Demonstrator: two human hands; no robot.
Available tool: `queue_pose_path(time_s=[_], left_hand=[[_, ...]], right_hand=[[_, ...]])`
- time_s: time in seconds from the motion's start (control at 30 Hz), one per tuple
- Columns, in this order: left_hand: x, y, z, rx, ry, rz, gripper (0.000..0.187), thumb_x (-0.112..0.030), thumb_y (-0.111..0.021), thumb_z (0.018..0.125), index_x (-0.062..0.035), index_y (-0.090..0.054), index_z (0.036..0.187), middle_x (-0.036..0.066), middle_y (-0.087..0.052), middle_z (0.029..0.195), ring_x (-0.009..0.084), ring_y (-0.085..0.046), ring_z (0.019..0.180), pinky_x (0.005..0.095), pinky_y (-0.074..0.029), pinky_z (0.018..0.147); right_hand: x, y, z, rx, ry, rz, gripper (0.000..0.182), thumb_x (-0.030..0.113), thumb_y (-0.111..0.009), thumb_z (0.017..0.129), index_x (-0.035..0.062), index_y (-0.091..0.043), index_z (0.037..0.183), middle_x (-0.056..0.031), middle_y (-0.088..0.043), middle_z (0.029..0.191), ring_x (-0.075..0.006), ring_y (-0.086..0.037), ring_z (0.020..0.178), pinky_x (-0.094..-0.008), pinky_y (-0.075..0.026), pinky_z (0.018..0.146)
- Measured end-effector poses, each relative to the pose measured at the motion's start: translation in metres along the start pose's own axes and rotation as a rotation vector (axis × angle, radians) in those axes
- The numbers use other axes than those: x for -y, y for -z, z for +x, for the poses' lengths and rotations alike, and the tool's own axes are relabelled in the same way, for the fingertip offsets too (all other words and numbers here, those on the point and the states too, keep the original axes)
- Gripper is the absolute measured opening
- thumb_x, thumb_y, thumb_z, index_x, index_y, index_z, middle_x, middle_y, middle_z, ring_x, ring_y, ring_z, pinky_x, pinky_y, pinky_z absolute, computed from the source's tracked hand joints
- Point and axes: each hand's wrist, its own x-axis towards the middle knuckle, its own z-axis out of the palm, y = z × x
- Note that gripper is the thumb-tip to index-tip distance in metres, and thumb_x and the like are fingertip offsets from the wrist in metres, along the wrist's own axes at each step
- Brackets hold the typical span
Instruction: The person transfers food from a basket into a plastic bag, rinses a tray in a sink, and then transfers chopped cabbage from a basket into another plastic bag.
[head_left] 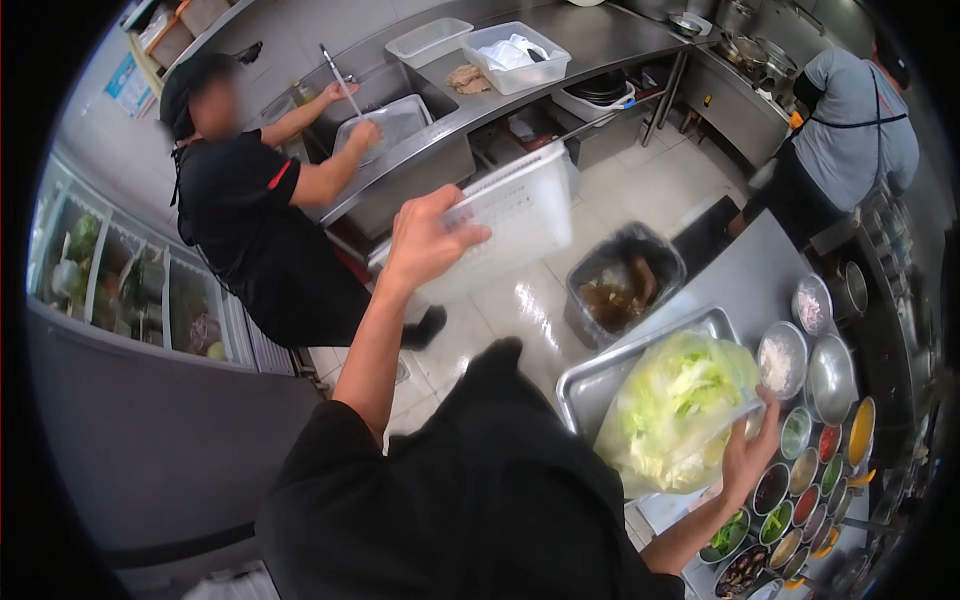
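My left hand [428,240] is closed on the rim of a white plastic basket [515,215] with perforated sides, held tilted in the air over the floor. At the lower right, my right hand [750,450] grips the edge of a clear plastic bag [640,440] full of cut lettuce [690,375]. The bag rests over a rectangular metal tray [582,390], whose bottom is mostly hidden beneath it.
A lined bin [625,285] with scraps stands on the floor. Metal bowls [830,380] and several small ingredient containers [770,487] crowd the right counter. One person [250,200] works at the sink [425,90]; another person [850,130] is at the far right. A glass-fronted fridge [130,290] stands left.
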Motion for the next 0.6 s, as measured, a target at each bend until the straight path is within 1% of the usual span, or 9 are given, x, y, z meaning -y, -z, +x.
queue_pose_path(time_s=[0.17,0.2,0.27,0.4,0.43,0.5,0.53,0.57,0.6], left_hand=[[0.013,-0.012,0.084,-0.118,-0.298,0.143,0.029,-0.018,-0.077,0.065,-0.0016,-0.06,0.082,0.013,-0.063,0.076,0.0294,-0.061,0.065,0.0367,-0.047,0.06],[0.023,-0.017,0.11,-0.151,-0.341,0.157,0.029,-0.018,-0.077,0.065,-0.0016,-0.06,0.082,0.013,-0.063,0.076,0.0296,-0.062,0.066,0.0368,-0.047,0.06],[0.04,-0.022,0.162,-0.204,-0.399,0.187,0.027,-0.016,-0.077,0.066,-0.0017,-0.061,0.082,0.013,-0.064,0.078,0.0301,-0.063,0.069,0.0372,-0.049,0.061],[0.109,-0.033,0.288,-0.246,-0.546,0.243,0.027,-0.011,-0.077,0.065,-0.0029,-0.06,0.084,0.011,-0.064,0.081,0.0292,-0.063,0.074,0.0383,-0.05,0.063],[0.129,-0.035,0.324,-0.257,-0.591,0.258,0.028,-0.012,-0.077,0.065,-0.0031,-0.059,0.085,0.01,-0.064,0.082,0.0289,-0.062,0.075,0.0383,-0.05,0.063],[0.17,-0.036,0.392,-0.272,-0.672,0.295,0.03,-0.012,-0.077,0.066,-0.0036,-0.058,0.088,0.009,-0.063,0.083,0.0283,-0.062,0.078,0.0384,-0.049,0.064],[0.19,-0.038,0.424,-0.266,-0.693,0.298,0.031,-0.012,-0.075,0.066,-0.005,-0.055,0.089,0.008,-0.059,0.081,0.0277,-0.06,0.079,0.039,-0.048,0.064],[0.212,-0.039,0.457,-0.234,-0.704,0.325,0.03,-0.012,-0.075,0.067,-0.0053,-0.055,0.088,0.008,-0.059,0.081,0.0277,-0.059,0.079,0.0389,-0.048,0.064],[0.233,-0.04,0.486,-0.205,-0.714,0.352,0.029,-0.012,-0.074,0.067,-0.0055,-0.054,0.088,0.008,-0.058,0.08,0.0277,-0.059,0.079,0.0389,-0.048,0.063]], right_hand=[[0.01,-0.01,0.014,0.06,-0.094,-0.006,0.035,-0.002,-0.058,0.078,-0.0005,-0.055,0.112,-0.018,-0.062,0.1,-0.0301,-0.059,0.089,-0.036,-0.044,0.084],[0.02,-0.01,0.02,0.088,-0.11,-0.068,0.035,-0.002,-0.058,0.077,-0.0001,-0.056,0.111,-0.0174,-0.061,0.093,-0.0292,-0.057,0.08,-0.0366,-0.045,0.078],[0.028,-0.015,0.034,0.145,-0.149,-0.138,0.036,-0.004,-0.058,0.075,-0.0002,-0.056,0.111,-0.0166,-0.059,0.087,-0.0291,-0.055,0.076,-0.0365,-0.044,0.074],[0.046,-0.025,0.057,0.16,-0.321,-0.297,0.045,-0.009,-0.057,0.065,0.0002,-0.057,0.109,-0.0158,-0.053,0.078,-0.0295,-0.049,0.07,-0.0375,-0.041,0.068],[0.044,-0.027,0.06,0.135,-0.332,-0.375,0.041,-0.006,-0.057,0.064,-0.0006,-0.056,0.104,-0.0155,-0.05,0.071,-0.029,-0.047,0.067,-0.0359,-0.04,0.067],[0.036,-0.03,0.056,0.04,-0.31,-0.577,0.039,-0.006,-0.056,0.061,-0.0022,-0.058,0.1,-0.0188,-0.053,0.082,-0.034,-0.05,0.076,-0.0409,-0.039,0.068],[0.038,-0.03,0.058,0.084,-0.445,-0.649,0.037,-0.006,-0.053,0.062,-0.0025,-0.059,0.099,-0.0215,-0.056,0.089,-0.038,-0.053,0.082,-0.0434,-0.042,0.073],[0.047,-0.031,0.057,0.049,-0.233,-0.795,0.018,0.013,-0.056,0.083,0.0021,-0.066,0.092,-0.0203,-0.063,0.091,-0.0351,-0.058,0.084,-0.0468,-0.046,0.081],[0.043,-0.034,0.051,0.004,-0.259,-0.867,0.017,0.013,-0.056,0.078,0.0033,-0.069,0.084,-0.0194,-0.063,0.081,-0.0375,-0.056,0.08,-0.0461,-0.048,0.078]])
